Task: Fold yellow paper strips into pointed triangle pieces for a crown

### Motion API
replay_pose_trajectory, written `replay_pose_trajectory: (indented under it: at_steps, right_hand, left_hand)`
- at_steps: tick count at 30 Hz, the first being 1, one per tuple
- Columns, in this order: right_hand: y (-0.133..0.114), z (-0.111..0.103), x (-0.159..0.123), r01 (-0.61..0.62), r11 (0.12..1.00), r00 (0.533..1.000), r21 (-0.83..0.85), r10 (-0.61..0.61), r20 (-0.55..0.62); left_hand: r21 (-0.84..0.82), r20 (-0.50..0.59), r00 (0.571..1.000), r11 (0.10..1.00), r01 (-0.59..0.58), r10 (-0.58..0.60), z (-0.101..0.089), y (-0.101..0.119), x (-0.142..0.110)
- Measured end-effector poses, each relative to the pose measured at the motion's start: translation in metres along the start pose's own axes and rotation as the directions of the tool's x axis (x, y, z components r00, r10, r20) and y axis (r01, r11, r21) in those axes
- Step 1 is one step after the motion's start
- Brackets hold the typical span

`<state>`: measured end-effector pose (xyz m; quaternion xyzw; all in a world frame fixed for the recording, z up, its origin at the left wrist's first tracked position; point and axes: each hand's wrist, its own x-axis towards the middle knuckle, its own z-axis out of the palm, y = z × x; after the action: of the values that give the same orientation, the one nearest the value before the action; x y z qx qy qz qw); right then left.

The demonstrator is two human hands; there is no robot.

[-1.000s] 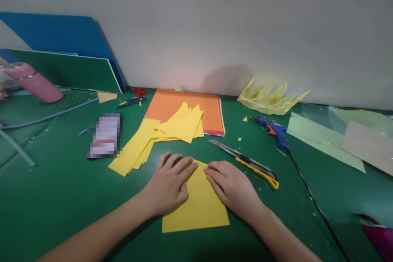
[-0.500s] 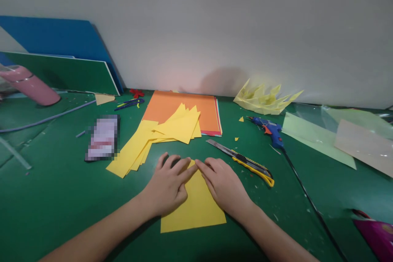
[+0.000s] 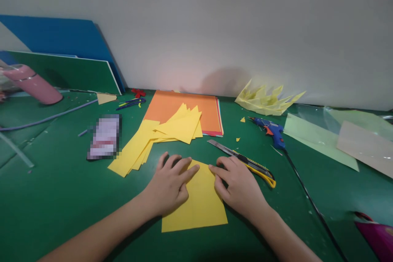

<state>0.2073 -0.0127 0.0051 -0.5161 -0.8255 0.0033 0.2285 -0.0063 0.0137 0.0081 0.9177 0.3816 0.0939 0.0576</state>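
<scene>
A sheet of yellow paper point(image 3: 202, 202) lies in front of me on the green table. My left hand point(image 3: 170, 184) rests on its upper left part, fingers spread and index fingertip pressing near the top edge. At the top right corner of the sheet, my right hand point(image 3: 239, 182) touches the edge with its index fingertip; its fingers are slightly bent and apart. A utility knife point(image 3: 245, 161) with a yellow frame lies just behind the right hand, blade extended. Beyond the left hand is a fanned pile of cut yellow paper pieces point(image 3: 184, 125).
Orange paper point(image 3: 162, 104) tops a coloured stack. A pointed pale-yellow paper piece point(image 3: 267, 100) stands by the wall point(image 3: 196, 28). Right are a blue glue gun point(image 3: 278, 135) with a cord and pale green paper point(image 3: 319, 141). Left are a blurred phone-like object point(image 3: 106, 137) and a pink bottle point(image 3: 35, 84).
My right hand has slid rightward along the paper's top edge to its corner, away from the left fingertip. More of the sheet shows between the hands. My left hand stays in place.
</scene>
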Motion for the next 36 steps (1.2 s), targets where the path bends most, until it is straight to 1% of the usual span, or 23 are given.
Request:
replay_pose_trajectory:
  at_steps: [4, 7, 9, 13, 15, 19, 24, 31, 34, 36]
  right_hand:
    - [0.004, -0.003, -0.002, -0.027, 0.999, 0.997, 0.021, 0.029, -0.072]
    - [0.005, 0.001, -0.001, -0.049, 0.995, 0.987, 0.084, 0.061, -0.152]
    - [0.005, 0.005, 0.000, -0.056, 0.992, 0.981, 0.112, 0.076, -0.177]
    - [0.001, 0.013, 0.002, -0.071, 0.992, 0.991, 0.104, 0.082, -0.108]
    - [-0.001, 0.014, 0.002, -0.081, 0.989, 0.993, 0.127, 0.092, -0.078]
    - [-0.005, 0.016, 0.003, -0.076, 0.979, 0.992, 0.190, 0.093, -0.086]
    - [-0.009, 0.014, 0.003, 0.014, 0.977, 0.999, 0.211, -0.004, -0.048]
    - [-0.009, 0.012, 0.001, 0.110, 0.982, 0.994, 0.155, -0.113, 0.007]
    - [-0.008, 0.015, 0.001, 0.137, 0.984, 0.989, 0.115, -0.142, 0.038]
    - [-0.008, 0.017, 0.002, 0.143, 0.986, 0.985, 0.089, -0.151, 0.086]
  left_hand:
    - [-0.008, 0.004, 1.000, 1.000, 0.001, -0.001, 0.000, 0.000, -0.001]
    - [-0.010, -0.007, 1.000, 1.000, -0.003, 0.002, 0.000, -0.001, -0.001]
    - [-0.009, -0.012, 1.000, 1.000, -0.006, 0.006, 0.000, -0.001, 0.000]
    - [-0.026, -0.031, 1.000, 1.000, -0.003, 0.002, 0.001, -0.001, 0.000]
    - [-0.042, -0.048, 0.999, 0.999, 0.008, -0.010, 0.001, -0.001, 0.000]
    - [-0.070, -0.074, 0.997, 0.997, 0.012, -0.017, 0.004, 0.000, -0.001]
    - [-0.073, -0.087, 0.996, 0.997, 0.013, -0.019, 0.005, 0.000, -0.001]
    - [-0.061, -0.062, 0.998, 0.998, -0.009, 0.005, 0.002, -0.002, -0.001]
    - [-0.090, -0.046, 0.999, 0.996, -0.023, 0.018, 0.001, -0.004, -0.001]
    - [-0.131, -0.034, 0.999, 0.991, -0.004, 0.000, 0.001, -0.005, -0.001]
